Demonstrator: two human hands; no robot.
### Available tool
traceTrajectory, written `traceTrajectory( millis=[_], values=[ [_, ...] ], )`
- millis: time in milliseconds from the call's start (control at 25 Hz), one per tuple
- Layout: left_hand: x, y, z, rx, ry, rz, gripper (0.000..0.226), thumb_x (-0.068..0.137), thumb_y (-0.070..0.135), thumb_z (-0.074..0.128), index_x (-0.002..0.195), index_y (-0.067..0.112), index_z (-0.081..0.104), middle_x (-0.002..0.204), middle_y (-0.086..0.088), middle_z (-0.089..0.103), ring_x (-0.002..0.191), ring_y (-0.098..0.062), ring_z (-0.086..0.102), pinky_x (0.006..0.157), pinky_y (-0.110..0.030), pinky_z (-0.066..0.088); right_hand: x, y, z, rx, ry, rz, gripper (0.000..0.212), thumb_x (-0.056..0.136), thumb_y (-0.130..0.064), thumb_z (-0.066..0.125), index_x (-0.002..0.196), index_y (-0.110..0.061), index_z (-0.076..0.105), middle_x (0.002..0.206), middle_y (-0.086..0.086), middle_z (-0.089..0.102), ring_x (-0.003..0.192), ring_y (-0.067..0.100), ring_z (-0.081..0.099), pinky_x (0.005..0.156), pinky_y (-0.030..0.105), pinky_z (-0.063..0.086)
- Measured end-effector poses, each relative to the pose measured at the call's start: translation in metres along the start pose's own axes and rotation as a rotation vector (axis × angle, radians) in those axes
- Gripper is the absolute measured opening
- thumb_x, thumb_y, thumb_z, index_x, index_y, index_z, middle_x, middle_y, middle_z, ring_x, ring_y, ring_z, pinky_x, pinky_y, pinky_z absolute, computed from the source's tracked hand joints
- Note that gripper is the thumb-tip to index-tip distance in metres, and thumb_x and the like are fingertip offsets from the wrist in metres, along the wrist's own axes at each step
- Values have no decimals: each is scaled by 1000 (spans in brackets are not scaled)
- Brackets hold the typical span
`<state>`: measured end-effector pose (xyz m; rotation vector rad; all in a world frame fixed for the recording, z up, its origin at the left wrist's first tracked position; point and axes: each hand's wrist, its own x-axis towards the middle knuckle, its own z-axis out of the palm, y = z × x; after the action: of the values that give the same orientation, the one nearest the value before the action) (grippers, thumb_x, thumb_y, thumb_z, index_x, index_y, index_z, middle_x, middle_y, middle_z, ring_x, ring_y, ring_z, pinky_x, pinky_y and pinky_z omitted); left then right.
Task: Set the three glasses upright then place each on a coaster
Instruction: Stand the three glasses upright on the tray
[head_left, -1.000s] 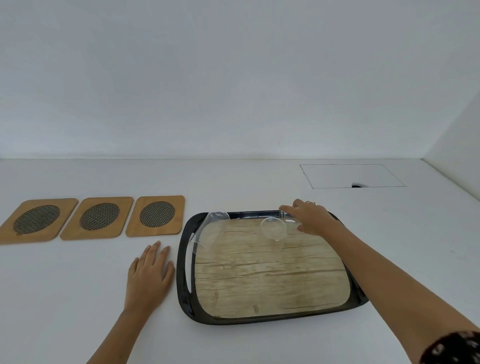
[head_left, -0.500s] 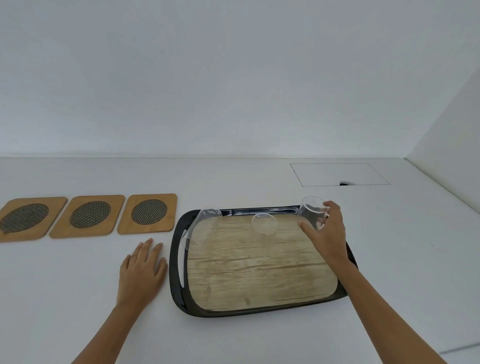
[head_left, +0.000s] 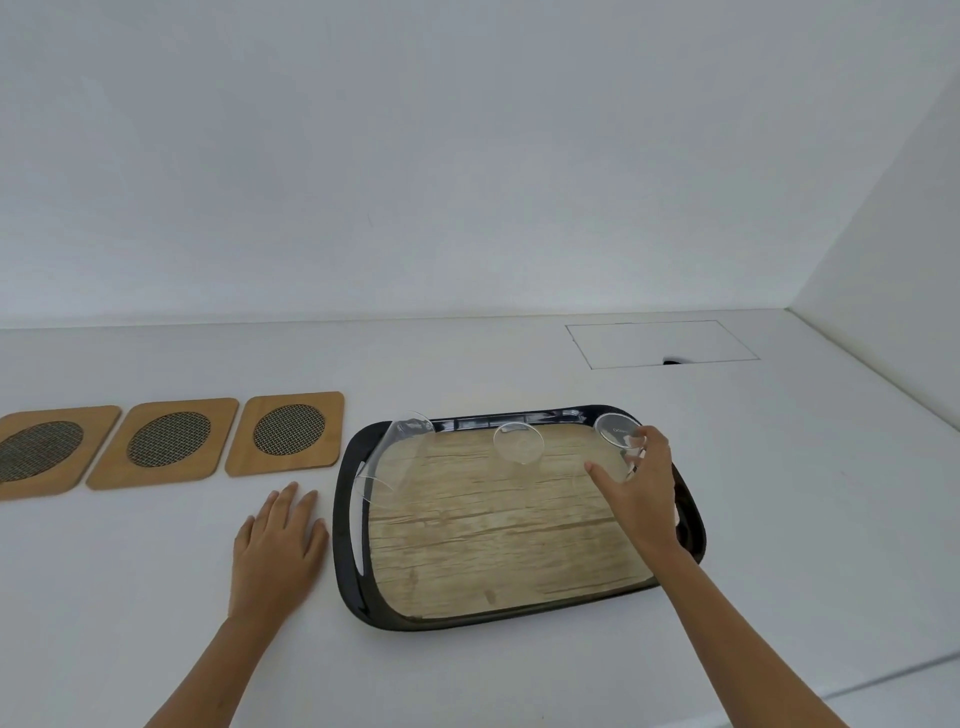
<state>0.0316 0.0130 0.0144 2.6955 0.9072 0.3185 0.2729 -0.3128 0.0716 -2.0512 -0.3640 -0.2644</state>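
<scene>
the right hand (head_left: 641, 493) holds a tilted glass (head_left: 618, 434) at the tray's (head_left: 347, 525) far right corner. two more glasses (head_left: 518, 441) lie there. the left hand (head_left: 278, 551) rests flat on the bench (head_left: 779, 519) near three coasters (head_left: 285, 434).

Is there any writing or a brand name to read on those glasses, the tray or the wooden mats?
Glass in the right hand: a faint embossed mark on its round end, too small and blurred to read.
Other two glasses, tray, coasters: no text visible.

Black-rimmed tray (head_left: 347, 519), pale woodgrain; tan coasters (head_left: 284, 434), dark mesh.
</scene>
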Motion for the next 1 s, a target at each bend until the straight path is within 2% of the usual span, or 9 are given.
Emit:
traceTrajectory(
  millis=[120, 320, 440, 520, 600, 680, 760, 880, 1000],
  values=[
    [1, -1, 1, 4, 6, 13, 57, 88, 42, 27, 123, 8, 56, 132, -19, 53, 124, -39, 45, 96, -58, 35, 0, 3, 2, 2, -4, 3, 67, 69, -24, 82, 120, -21, 38, 120, 3, 44, 109, 24, 54, 85, 30, 45],
    [0, -1, 3, 3, 23, 24, 57, 87, 42, 27, 122, 8, 57, 132, -19, 54, 123, -39, 46, 95, -58, 36, -5, 1, 1, 16, -18, 30, 72, 71, -23, 81, 127, -14, 37, 126, 7, 43, 114, 23, 52, 92, 34, 47],
    [1, -2, 3, -3, 25, 28, 57, 87, 42, 27, 122, 8, 57, 132, -19, 53, 123, -39, 46, 95, -58, 35, -10, 2, -1, 62, -52, 75, 85, 71, -30, 81, 137, -17, 30, 133, 6, 37, 121, 21, 45, 98, 34, 42],
    [1, -5, 6, -4, 24, 32, 58, 88, 43, 27, 123, 9, 56, 133, -18, 53, 124, -38, 45, 96, -58, 35, -23, 2, -1, 105, -11, 135, 92, 72, -32, 80, 143, -20, 22, 141, 6, 30, 127, 18, 37, 103, 35, 36],
    [1, -9, 10, -15, 15, 34, 59, 87, 45, 27, 124, 9, 56, 133, -18, 52, 124, -38, 45, 97, -58, 34, -45, -1, -2, 106, 65, 163, 82, 79, -28, 74, 142, -17, 23, 141, 6, 31, 128, 19, 37, 102, 37, 36],
    [3, -12, 10, -49, -2, 28, 57, 86, 45, 31, 123, 11, 57, 134, -16, 52, 124, -37, 45, 98, -57, 33, -68, 1, -2, -10, 81, 34, 57, 86, -21, 66, 133, -10, 36, 128, 3, 41, 120, 24, 45, 96, 31, 37],
    [10, -12, 4, -142, 1, -37, 48, 85, 38, 45, 122, 11, 57, 132, -15, 53, 120, -37, 47, 95, -58, 34, -85, 7, -2, -217, -40, -152, 30, 89, -24, 55, 117, -12, 51, 115, 1, 53, 109, 26, 54, 88, 25, 40],
    [26, 7, -21, -441, 104, -140, 34, 87, 16, 55, 121, 9, 54, 122, -16, 56, 106, -34, 54, 84, -46, 42, -94, 25, 4, -540, -234, -281, 38, 91, -39, 41, 113, -14, 60, 120, 8, 62, 113, 31, 57, 87, 41, 52],
    [47, 47, -43, -515, 254, 10, 30, 88, 4, 55, 117, 4, 54, 112, -17, 56, 91, -25, 55, 76, -34, 42, -97, 27, 6, -691, -312, -252, 51, 97, -46, 24, 115, -19, 64, 128, 8, 62, 120, 29, 56, 89, 44, 50]
  ],
)
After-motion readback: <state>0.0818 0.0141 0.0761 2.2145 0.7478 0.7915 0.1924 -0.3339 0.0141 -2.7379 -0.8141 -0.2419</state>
